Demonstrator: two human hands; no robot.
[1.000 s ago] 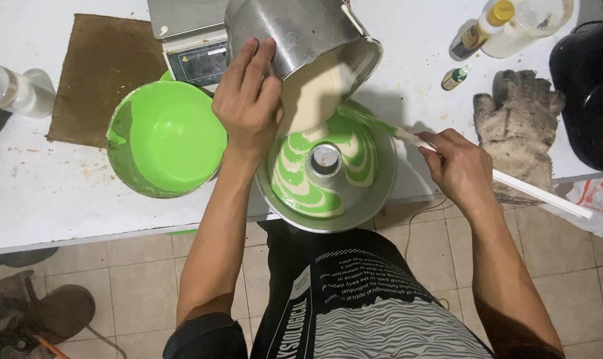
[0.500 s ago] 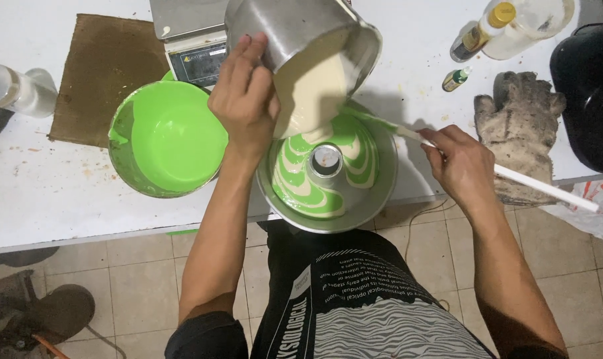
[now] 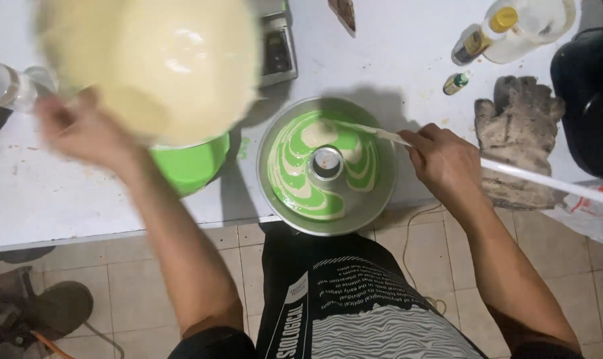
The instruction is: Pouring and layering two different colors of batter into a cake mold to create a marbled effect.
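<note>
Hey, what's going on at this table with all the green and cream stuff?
A person is layering cake batter. The left hand holds up a container of cream batter, blurred, above a green bowl. The right hand holds a long white spatula whose tip reaches into a metal ring pan, swirled green and cream. A worn glove lies to the right.

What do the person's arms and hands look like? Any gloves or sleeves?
Both arms are bare from wrist to past the elbow, with no gloves, watch or rings showing. The left hand is blurred. The right hand is sharp. Dark short sleeves edge the frame's bottom.
</note>
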